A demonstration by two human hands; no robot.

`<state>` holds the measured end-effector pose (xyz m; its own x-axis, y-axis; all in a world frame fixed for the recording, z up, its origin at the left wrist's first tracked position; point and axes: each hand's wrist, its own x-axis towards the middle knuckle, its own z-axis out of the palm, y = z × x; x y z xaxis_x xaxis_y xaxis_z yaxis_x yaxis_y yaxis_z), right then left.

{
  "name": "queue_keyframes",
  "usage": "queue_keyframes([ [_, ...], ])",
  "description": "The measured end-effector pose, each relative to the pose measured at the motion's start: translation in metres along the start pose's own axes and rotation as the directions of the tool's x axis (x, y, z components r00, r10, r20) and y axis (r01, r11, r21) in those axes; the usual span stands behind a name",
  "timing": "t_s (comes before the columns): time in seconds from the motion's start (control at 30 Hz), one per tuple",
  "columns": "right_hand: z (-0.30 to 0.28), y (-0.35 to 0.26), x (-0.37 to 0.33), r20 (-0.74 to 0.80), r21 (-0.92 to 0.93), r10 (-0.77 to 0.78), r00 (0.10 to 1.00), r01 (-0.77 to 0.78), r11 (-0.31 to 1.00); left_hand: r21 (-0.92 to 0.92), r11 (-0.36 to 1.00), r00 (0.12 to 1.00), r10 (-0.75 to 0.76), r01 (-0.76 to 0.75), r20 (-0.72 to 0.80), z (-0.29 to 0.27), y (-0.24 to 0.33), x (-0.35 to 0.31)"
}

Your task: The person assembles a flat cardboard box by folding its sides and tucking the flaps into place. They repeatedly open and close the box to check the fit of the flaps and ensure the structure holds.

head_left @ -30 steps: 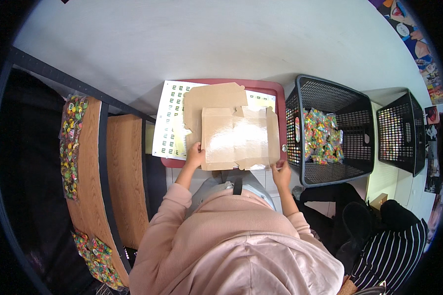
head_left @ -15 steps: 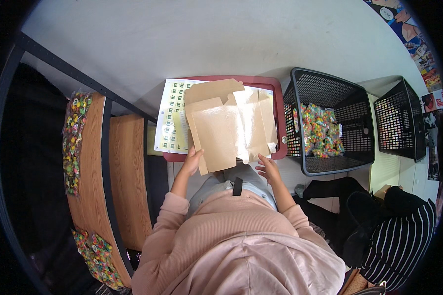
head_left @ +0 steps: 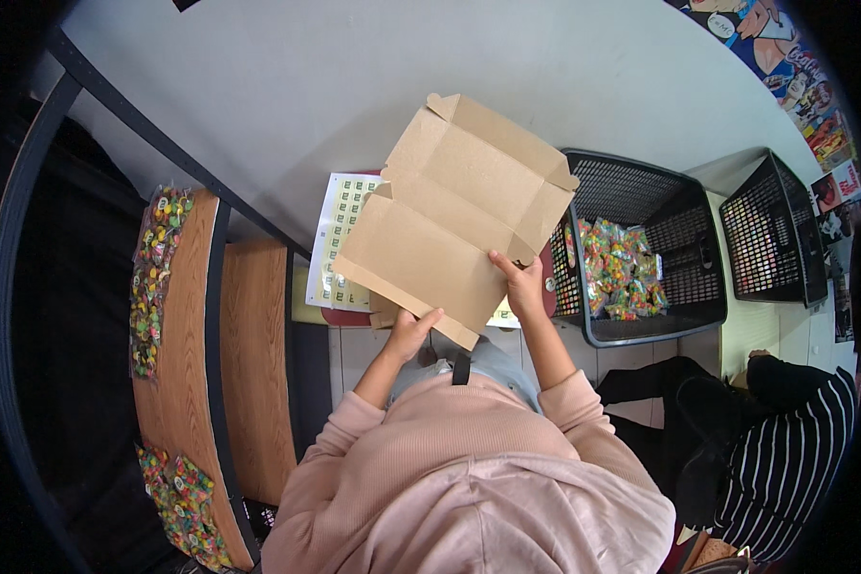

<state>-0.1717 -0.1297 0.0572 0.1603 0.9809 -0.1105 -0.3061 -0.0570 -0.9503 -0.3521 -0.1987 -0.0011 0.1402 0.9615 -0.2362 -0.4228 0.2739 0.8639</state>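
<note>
A brown cardboard box blank, unfolded and creased with side flaps, is held up tilted before me. My left hand grips its near edge, thumb on top. My right hand is closed on its right edge, also thumb up with the fingers beneath. Behind and below the cardboard lies a sheet of printed labels on a red-rimmed surface, both largely covered. Another piece of brown cardboard peeks out just under the near left edge.
At the right stands a black plastic crate with colourful candy packets; another black crate is beyond it. A wooden shelf on the left bears candy bags. A person in striped clothing sits at lower right.
The cardboard has been lifted, turned over and rotated, now showing its matte side. My right hand, open beside it before, has taken hold of the right edge.
</note>
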Motion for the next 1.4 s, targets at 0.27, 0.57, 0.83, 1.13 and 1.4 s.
queue_keyframes([
  [0.27, 0.003, -0.058, 0.017, 0.188, 0.004, 0.168, 0.968, -0.172, 0.985, 0.403, 0.797, 0.877, 0.309, -0.449, 0.367, 0.031, 0.063, 0.0],
  [0.57, -0.004, -0.082, 0.015, 0.204, -0.362, 0.052, 0.978, 0.026, 0.932, -0.562, 0.821, 0.989, 0.146, -0.101, 0.035, 0.07, 0.063, 0.013],
  [0.83, -0.01, -0.09, -0.002, 0.162, -0.688, -0.151, 0.975, 0.221, 0.691, -0.704, 0.69, 0.977, 0.213, -0.166, -0.022, 0.096, 0.053, 0.012],
  [1.13, -0.018, -0.072, 0.001, 0.149, -0.6, -0.229, 0.962, 0.272, 0.752, -0.764, 0.613, 0.963, 0.268, -0.2, -0.037, 0.102, 0.062, 0.011],
  [1.4, -0.008, -0.069, 0.008, 0.154, -0.595, -0.217, 0.964, 0.266, 0.759, -0.802, 0.566, 0.953, 0.304, -0.19, -0.011, 0.088, 0.083, 0.018],
])
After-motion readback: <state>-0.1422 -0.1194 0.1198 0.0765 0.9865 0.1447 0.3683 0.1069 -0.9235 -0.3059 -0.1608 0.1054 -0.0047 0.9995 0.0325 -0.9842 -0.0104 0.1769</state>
